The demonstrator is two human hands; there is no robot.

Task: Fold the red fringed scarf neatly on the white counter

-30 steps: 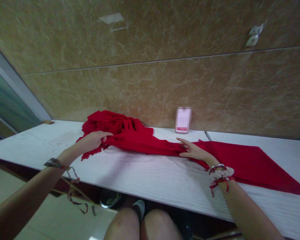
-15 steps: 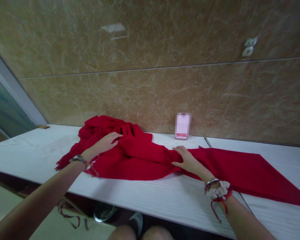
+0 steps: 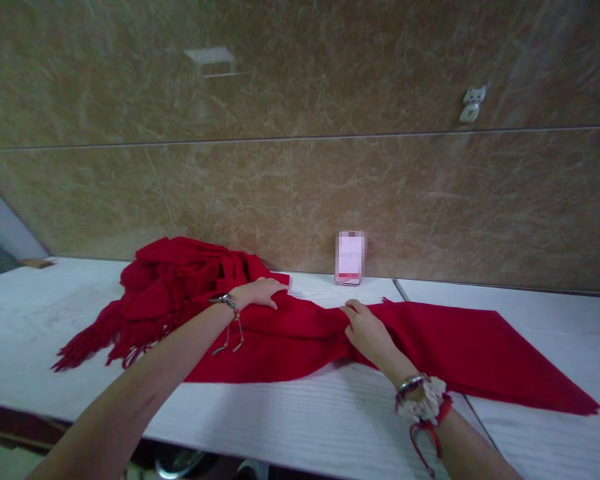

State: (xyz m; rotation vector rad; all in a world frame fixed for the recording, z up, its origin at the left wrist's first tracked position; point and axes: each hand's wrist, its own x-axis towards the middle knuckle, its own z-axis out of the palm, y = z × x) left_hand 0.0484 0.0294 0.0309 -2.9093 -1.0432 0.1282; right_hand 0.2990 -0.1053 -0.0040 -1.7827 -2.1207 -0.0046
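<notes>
A long red scarf with fringed ends lies across the white tabletop. Its left part is a crumpled heap, while its right part spreads flat and tapers to a point. My left hand rests on the scarf beside the heap, fingers stretched out and thumb apart. At the narrow, gathered middle, my right hand has its fingers curled onto the cloth. The right thumb and some fingertips are hidden in the folds. Both wrists wear bracelets, the right one also a pale scrunchie.
Against the brown marbled wall leans a phone with a blurred screen, just behind the scarf. A small white cat-shaped hook sits on the wall. The white table has a seam at the right. A round metal bowl shows below its front edge.
My left hand has moved right along the scarf, away from the heap. My right hand has curled its fingers onto the gathered middle. The view has shifted slightly.
</notes>
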